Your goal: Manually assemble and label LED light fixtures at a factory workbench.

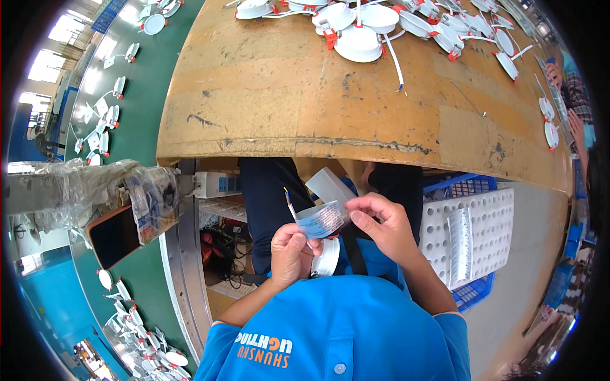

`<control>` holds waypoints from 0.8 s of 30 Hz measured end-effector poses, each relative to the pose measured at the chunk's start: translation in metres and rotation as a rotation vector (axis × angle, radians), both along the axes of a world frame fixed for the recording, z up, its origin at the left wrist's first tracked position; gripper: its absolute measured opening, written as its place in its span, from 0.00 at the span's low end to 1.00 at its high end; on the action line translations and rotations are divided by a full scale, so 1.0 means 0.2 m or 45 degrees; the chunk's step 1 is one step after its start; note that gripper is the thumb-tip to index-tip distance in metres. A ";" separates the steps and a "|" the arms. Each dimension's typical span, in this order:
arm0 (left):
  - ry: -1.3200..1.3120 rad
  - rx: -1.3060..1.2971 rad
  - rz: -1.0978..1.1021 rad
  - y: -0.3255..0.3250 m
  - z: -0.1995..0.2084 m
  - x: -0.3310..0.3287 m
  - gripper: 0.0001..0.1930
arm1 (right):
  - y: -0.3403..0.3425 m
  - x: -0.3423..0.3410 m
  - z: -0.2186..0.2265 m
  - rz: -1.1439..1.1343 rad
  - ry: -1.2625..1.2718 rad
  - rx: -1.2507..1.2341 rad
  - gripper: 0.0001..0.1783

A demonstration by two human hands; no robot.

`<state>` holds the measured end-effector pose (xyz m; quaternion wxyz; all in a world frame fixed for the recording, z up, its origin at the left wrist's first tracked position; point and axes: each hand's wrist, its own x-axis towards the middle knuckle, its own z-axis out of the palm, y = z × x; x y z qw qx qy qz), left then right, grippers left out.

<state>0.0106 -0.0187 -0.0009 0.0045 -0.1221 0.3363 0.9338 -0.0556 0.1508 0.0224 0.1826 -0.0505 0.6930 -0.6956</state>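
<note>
Above my lap, my left hand (291, 255) is closed, pinching the white cable (291, 209) of a round downlight. Bare coloured wire ends stick up from that cable. The white downlight (326, 258) hangs beside the left fingers, partly hidden by them. A translucent printed label (320, 220) curves across the cable. Its right end meets the fingertips of my right hand (383, 225), whose thumb and forefinger are closed on it. Behind the label a plain pale strip (329, 184) slants upward; whether it joins the label I cannot tell.
A worn wooden table (298, 114) stands ahead, with several white downlights (359, 43) along its far side. At left, a green conveyor belt (143, 82) carries more lights. A phone (114, 237) hangs at left. A white perforated tray (489, 222) rests on a blue crate (473, 293) at right.
</note>
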 end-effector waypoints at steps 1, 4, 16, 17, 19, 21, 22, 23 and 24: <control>0.015 0.009 -0.012 0.00 0.00 0.00 0.07 | -0.01 0.00 -0.01 -0.031 -0.026 -0.184 0.12; 0.012 0.000 -0.028 0.00 0.00 0.00 0.07 | -0.05 -0.01 0.02 -0.012 -0.122 -0.431 0.12; -0.029 0.075 -0.162 0.00 0.03 -0.01 0.09 | -0.07 -0.03 0.05 0.004 -0.305 -0.462 0.09; -0.027 0.077 -0.156 0.00 0.04 -0.01 0.09 | -0.07 -0.03 0.05 0.010 -0.304 -0.459 0.09; 0.026 0.035 -0.155 0.00 0.05 -0.01 0.10 | -0.07 -0.04 0.04 -0.105 -0.360 -0.482 0.08; 0.049 -0.015 -0.057 0.00 0.05 -0.01 0.11 | -0.08 -0.04 0.06 -0.231 -0.317 -0.485 0.07; 0.065 -0.068 0.027 0.00 0.05 -0.02 0.11 | -0.09 -0.04 0.07 -0.371 -0.276 -0.493 0.06; 0.076 -0.070 0.049 0.00 0.06 -0.03 0.11 | -0.09 -0.03 0.05 -0.388 -0.269 -0.415 0.05; 0.086 -0.144 0.168 0.00 0.08 -0.04 0.12 | -0.09 0.00 0.04 -0.363 -0.261 -0.416 0.05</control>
